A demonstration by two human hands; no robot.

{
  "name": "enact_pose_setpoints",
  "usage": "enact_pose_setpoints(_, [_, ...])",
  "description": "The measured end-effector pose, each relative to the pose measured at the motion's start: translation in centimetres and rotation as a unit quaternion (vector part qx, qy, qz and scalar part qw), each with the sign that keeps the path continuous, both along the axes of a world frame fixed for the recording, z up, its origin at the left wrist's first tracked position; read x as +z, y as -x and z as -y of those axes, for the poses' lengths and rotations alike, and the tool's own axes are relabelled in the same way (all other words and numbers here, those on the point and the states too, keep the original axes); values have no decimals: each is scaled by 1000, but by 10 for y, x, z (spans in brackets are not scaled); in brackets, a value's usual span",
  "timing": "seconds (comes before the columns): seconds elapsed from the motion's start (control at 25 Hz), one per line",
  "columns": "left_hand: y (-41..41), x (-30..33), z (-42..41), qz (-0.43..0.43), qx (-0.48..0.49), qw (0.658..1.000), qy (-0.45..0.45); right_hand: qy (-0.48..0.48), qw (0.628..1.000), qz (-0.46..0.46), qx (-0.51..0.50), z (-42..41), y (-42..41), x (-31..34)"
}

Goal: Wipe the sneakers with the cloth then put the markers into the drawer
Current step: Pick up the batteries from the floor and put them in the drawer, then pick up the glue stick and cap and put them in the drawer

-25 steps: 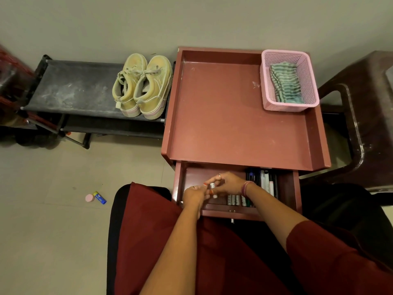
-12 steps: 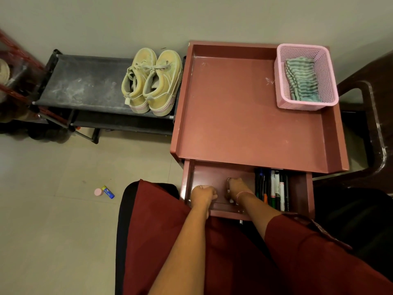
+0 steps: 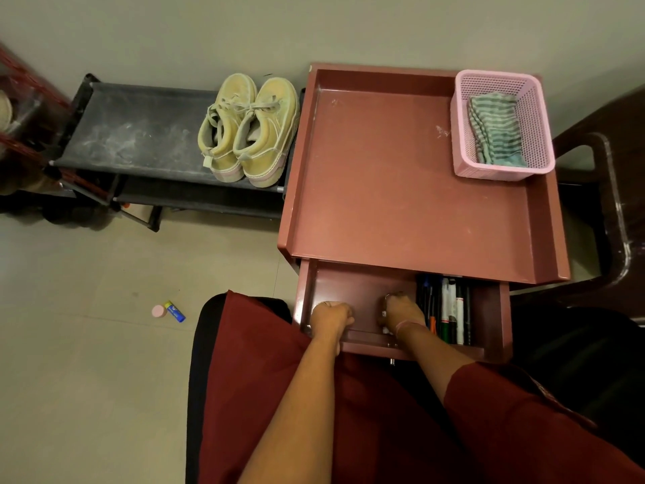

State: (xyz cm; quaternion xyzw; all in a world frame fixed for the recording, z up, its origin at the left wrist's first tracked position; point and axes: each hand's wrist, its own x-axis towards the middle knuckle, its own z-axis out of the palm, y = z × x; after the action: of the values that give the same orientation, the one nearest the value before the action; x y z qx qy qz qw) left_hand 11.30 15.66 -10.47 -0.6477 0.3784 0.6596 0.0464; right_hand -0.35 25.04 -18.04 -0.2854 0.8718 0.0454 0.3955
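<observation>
1. Both hands are reaching into the open reddish-brown drawer [image 3: 488,309] under the reddish-brown tray-topped table [image 3: 401,190]. The left hand [image 3: 330,317] is sitting curled at the drawer's front left; the right hand [image 3: 399,310] is lying knuckles-up just beside the row of assorted dark and white markers [image 3: 445,310] on the drawer's right side.
2. To do this step well (judging by the layout), each marker should be going in flat, parallel with the row, so the drawer can slide shut freely.
3. The fingers of both hands are tucking downward out of sight, so I cannot tell whether either is holding anything.
4. The pale yellow canvas sneakers [image 3: 249,129] are sitting as a pair on the dusty black shoe rack [image 3: 139,134], and the green striped cloth [image 3: 495,129] is lying in the pink mesh plastic basket [image 3: 537,113] at the table's far right corner.
5. The drawer's back is hiding under the tabletop.
</observation>
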Motion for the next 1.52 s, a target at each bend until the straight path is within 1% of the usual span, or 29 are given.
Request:
enact_pose_setpoints(0.08, [-1,0,-1,2,-2,1000,8,-5,1000,7,-12,-1,-1,1])
enact_pose_setpoints(0.28, [-4,3,-4,-9,2,999,31,-20,1000,19,4,-3,2,16])
enact_pose_setpoints(0.44, [-8,11,-2,-9,14,999,32,-1,999,37,-23,-5,15,37])
enact_pose_setpoints(0.52, [-10,18,-1,-9,19,999,27,21,995,77,-52,-3,25,59])
enact_pose_setpoints(0.68, [-16,44,3,-16,29,999,28,57,976,170,-126,3,41,118])
enact_pose_setpoints(0.8, [-28,67,11,-57,58,997,18,124,962,195,-149,12,42,154])
enact_pose_setpoints(0.92, [-48,99,26,-146,98,984,11,194,950,195,-149,30,26,194])
enact_pose_setpoints(1.04, [-84,135,55,-232,179,954,68,265,935,210,-113,62,-13,234])
enact_pose_setpoints(1.12, [-116,143,82,-247,232,933,124,306,921,228,-85,88,-46,253])
enact_pose_setpoints(1.2, [-151,142,105,-233,256,923,165,328,910,246,-65,115,-81,264])
enact_pose_setpoints(1.28, [-185,131,124,-201,269,923,187,328,909,255,-39,143,-116,268])
enact_pose_setpoints(1.4, [-230,107,147,-151,282,925,206,317,911,264,-8,177,-159,263])
enact_pose_setpoints(1.52, [-275,69,173,-105,301,924,213,305,917,256,5,210,-198,251])
